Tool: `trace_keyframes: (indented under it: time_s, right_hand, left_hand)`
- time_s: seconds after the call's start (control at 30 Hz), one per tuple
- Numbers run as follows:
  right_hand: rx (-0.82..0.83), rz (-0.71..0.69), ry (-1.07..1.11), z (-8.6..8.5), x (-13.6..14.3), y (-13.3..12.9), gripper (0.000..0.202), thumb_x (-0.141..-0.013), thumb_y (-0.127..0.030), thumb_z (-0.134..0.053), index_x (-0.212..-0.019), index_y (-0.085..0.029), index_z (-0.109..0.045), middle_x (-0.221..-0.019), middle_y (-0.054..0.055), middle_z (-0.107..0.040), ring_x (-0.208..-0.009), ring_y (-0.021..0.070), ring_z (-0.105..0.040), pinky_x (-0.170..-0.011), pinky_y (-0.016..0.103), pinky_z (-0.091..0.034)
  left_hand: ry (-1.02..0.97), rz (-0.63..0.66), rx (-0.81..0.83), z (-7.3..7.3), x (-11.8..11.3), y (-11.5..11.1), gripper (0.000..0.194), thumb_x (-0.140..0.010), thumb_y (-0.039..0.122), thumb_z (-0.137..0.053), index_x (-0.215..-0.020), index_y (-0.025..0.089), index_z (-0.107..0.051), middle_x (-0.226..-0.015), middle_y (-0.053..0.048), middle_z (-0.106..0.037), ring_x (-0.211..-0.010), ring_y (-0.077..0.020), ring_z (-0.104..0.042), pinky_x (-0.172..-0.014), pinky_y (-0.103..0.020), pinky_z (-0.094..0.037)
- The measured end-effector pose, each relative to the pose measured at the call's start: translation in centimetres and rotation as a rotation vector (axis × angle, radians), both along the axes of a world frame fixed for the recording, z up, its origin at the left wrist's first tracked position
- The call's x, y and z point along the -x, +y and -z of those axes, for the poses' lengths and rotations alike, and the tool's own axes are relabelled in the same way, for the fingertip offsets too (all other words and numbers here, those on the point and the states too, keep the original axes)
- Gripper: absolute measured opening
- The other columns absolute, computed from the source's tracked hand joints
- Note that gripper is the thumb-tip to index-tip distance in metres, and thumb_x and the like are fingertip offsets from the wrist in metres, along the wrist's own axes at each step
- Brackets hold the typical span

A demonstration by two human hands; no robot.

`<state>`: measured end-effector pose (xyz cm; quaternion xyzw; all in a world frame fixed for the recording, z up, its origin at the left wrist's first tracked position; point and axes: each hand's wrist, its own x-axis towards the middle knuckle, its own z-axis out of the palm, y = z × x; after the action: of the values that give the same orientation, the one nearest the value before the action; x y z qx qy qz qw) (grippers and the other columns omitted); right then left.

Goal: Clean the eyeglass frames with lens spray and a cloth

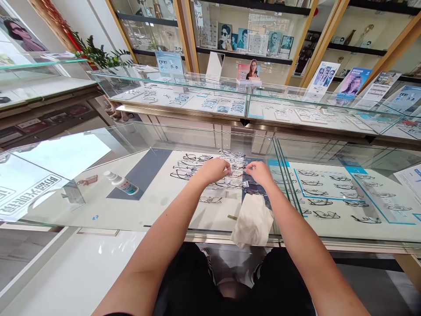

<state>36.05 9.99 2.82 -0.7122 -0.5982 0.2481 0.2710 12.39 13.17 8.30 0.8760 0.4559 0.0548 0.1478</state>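
Both hands are over a glass display case (184,215), among rows of eyeglasses. My left hand (216,170) has its fingers bent together above the glasses frames; what its fingertips hold is too small to make out. Close by on the right, my right hand (258,172) pinches at the end of a thin pair of glasses (237,166) lying between the hands. A cream cloth (253,221) lies below my right hand at the case's front edge. One pair of glasses (211,199) sits apart, nearer to me. A white spray bottle (121,182) lies to the left.
More glasses (320,202) lie in rows in the right-hand case. A small brass-coloured piece (232,217) is beside the cloth. A reddish-brown item (88,180) lies far left. Behind stands another glass counter (197,115) with upright cards, a plant (101,57) and wall shelves.
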Motion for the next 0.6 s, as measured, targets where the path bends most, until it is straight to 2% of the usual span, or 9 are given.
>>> trace_keyframes:
  time_s: [0.13,0.27,0.5,0.6]
  right_hand:
    - [-0.006,-0.026,-0.018,-0.3,0.1,-0.1,0.013,-0.086,-0.037,-0.071,-0.088,-0.026,-0.077,-0.060,-0.004,-0.054,-0.058,0.0168,-0.045,-0.061,0.032,-0.026]
    - [-0.090,-0.100,-0.054,-1.3,0.2,-0.6,0.014,-0.090,-0.037,-0.067,-0.089,-0.025,-0.075,-0.061,-0.004,-0.054,-0.060,0.0176,-0.047,-0.063,0.032,-0.028]
    - [-0.202,-0.168,-0.001,-3.3,0.6,-1.9,0.016,-0.092,-0.038,-0.063,-0.090,-0.026,-0.072,-0.059,-0.005,-0.045,-0.058,0.0170,-0.042,-0.063,0.033,-0.029]
    - [-0.360,-0.123,0.091,-4.1,0.6,-2.4,0.017,-0.094,-0.041,-0.063,-0.093,-0.026,-0.071,-0.060,-0.006,-0.036,-0.058,0.0166,-0.037,-0.063,0.033,-0.029]
  left_hand:
    - [-0.007,-0.097,-0.067,-0.2,-0.1,0.1,0.025,-0.099,0.035,-0.059,-0.106,0.026,-0.082,-0.098,-0.008,-0.079,-0.091,-0.0268,-0.071,-0.073,-0.030,-0.043]
    - [-0.051,-0.164,-0.089,-0.1,-0.2,0.3,0.028,-0.100,0.035,-0.062,-0.120,0.026,-0.079,-0.105,-0.008,-0.079,-0.093,-0.0267,-0.071,-0.074,-0.031,-0.043]
    - [-0.110,-0.138,-0.098,-0.1,0.1,0.4,0.023,-0.099,0.032,-0.061,-0.103,0.026,-0.083,-0.094,-0.007,-0.078,-0.088,-0.0254,-0.069,-0.073,-0.031,-0.041]
    - [-0.256,-0.132,-0.108,-0.6,0.3,0.3,0.023,-0.097,0.035,-0.063,-0.099,0.026,-0.083,-0.080,-0.005,-0.073,-0.081,-0.0238,-0.065,-0.068,-0.031,-0.037]
